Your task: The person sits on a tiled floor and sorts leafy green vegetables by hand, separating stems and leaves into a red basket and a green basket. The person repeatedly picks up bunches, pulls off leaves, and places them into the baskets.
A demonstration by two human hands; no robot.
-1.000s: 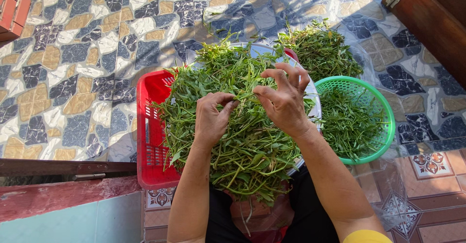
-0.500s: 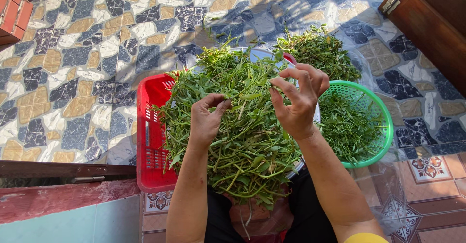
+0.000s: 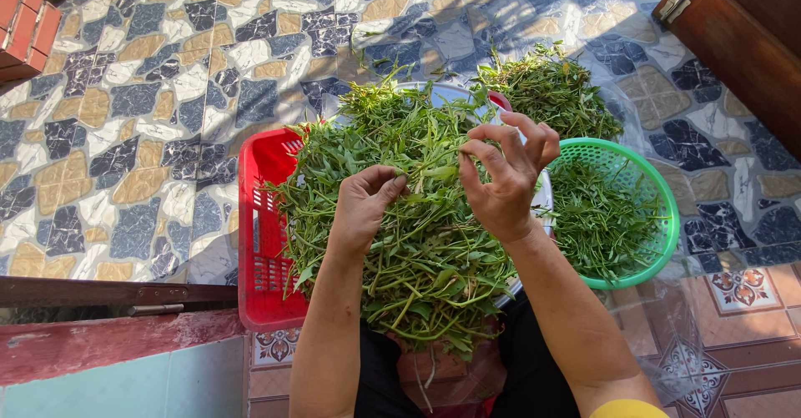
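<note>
Head view looking down at both hands over a big heap of long-stemmed green leafy vegetables (image 3: 417, 243) piled on a round metal tray (image 3: 544, 194), rim just visible under the greens; heap sits in front of the person's lap, stems hanging over the near edge. Left hand (image 3: 363, 209) lies on the heap, fingers curled in, pinching at stems near its fingertips; exactly which stem it grips cannot be told. Right hand (image 3: 501, 180) raised just above the heap, fingers half-bent, thumb and forefinger nearly meeting on a thin green stem (image 3: 434, 176) that runs between both hands. Red slotted plastic basket (image 3: 263, 251) under the heap's left side, touching it; round green plastic mesh basket (image 3: 659, 218) on the right, holding more picked greens. A second loose pile of greens (image 3: 551, 88) lies on the floor beyond that green basket. Patterned mosaic-tile floor (image 3: 125, 134) all around; brown wooden door (image 3: 743, 34) top right.
</note>
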